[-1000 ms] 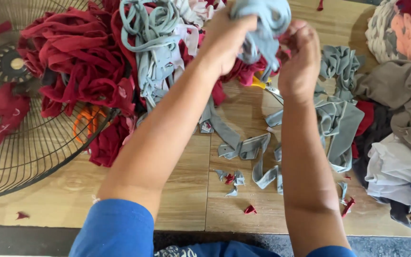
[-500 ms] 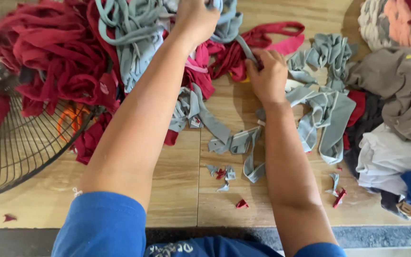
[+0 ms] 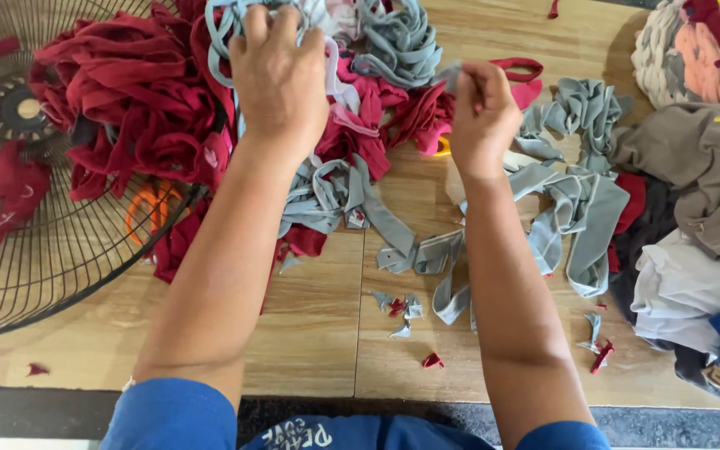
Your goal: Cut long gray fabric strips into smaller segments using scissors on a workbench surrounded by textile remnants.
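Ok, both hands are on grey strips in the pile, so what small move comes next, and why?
Probably draw the right hand back toward the body: it pinches a grey strip whose end is tangled in the red strips, while the left hand pins the pile.

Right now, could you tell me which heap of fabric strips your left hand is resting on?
The left hand grips the grey strips beside the dark red heap, not the grey ones lying flat further right.

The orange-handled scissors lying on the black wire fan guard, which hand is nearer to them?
Left. The left hand grips grey fabric strips up and right of the orange-handled scissors; the right hand is farther right, beyond the red fabric pile.
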